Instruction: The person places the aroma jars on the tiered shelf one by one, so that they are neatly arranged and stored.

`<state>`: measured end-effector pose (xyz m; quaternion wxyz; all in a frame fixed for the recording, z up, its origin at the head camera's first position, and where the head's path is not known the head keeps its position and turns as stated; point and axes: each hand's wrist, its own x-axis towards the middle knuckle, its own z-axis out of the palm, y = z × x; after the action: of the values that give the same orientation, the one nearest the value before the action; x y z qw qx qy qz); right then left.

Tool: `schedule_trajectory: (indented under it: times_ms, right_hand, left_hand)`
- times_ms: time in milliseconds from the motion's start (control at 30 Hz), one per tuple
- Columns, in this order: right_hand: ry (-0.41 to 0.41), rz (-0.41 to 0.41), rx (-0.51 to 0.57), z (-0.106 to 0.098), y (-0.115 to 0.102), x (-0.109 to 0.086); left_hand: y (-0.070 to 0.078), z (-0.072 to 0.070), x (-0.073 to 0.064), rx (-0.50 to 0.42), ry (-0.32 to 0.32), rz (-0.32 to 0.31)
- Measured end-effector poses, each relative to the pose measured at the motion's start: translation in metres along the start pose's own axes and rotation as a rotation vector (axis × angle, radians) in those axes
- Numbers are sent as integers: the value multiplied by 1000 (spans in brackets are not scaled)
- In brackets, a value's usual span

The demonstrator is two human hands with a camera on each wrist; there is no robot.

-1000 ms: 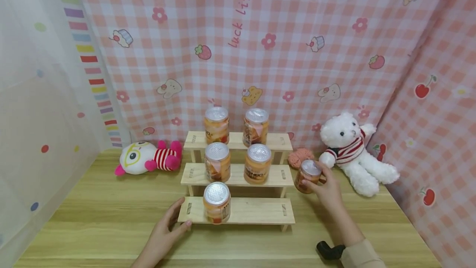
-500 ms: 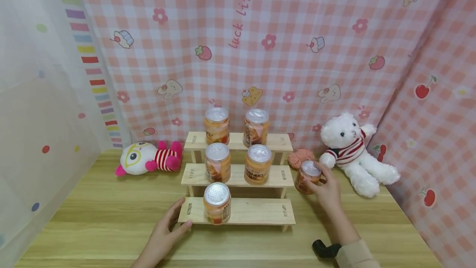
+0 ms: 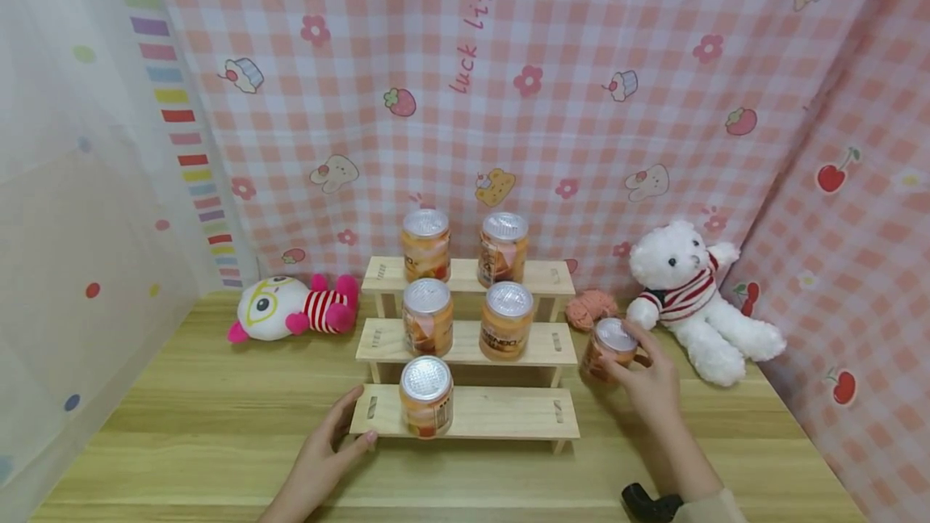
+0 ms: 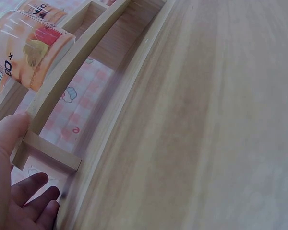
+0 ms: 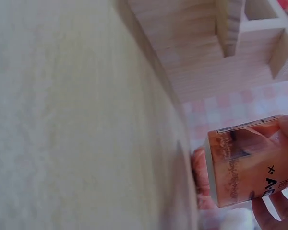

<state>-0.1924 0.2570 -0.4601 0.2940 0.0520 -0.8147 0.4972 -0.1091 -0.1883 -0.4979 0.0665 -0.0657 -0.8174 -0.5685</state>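
Observation:
In the head view, my right hand (image 3: pixel 651 382) holds a peach-coloured can (image 3: pixel 601 360) with a silver lid by its sides, right of the three-tier wooden display stand (image 3: pixel 501 414). The right wrist view shows this can (image 5: pixel 245 165) upright, fingers and thumb around its upper part, its base seemingly just above the table. My left hand (image 3: pixel 320 452) grips the left end of the lowest tier, its thumb (image 4: pixel 12 132) on the front edge. A similar can (image 3: pixel 426 406) stands on that tier's left half. Two cans each stand on the middle tier (image 3: pixel 465 335) and top tier (image 3: pixel 465 269).
A pink-and-white plush toy (image 3: pixel 291 309) lies left of the stand. At the right sit a white teddy bear (image 3: pixel 686 297) and a coral ball of yarn (image 3: pixel 590 309). A black curved object (image 3: pixel 649 504) is near my right sleeve. A checked curtain (image 3: pixel 465 135) hangs behind the wooden table (image 3: pixel 218 410).
The held can and my right hand have shifted slightly to the right and down in the head view. My left hand stays at the stand; the other cans keep their places.

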Motion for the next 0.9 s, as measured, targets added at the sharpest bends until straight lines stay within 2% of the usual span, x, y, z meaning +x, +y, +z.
schedule_trajectory:
  times_ms: [233,533,767,900]
  right_hand:
    - [5,-36,25,-11,-19,-5]
    - [-30,-38,5,-24,-45,-13]
    - [-75,-115,67,-28,-65,-20]
    - [-100,-127,82,-27,-76,-24]
  left_hand:
    - [1,0,1,-11,-18,-18]
    - [1,0,0,-1,-15,-18]
    - [1,0,0,8,-8,-15]
    - [1,0,0,12,-4,-12]
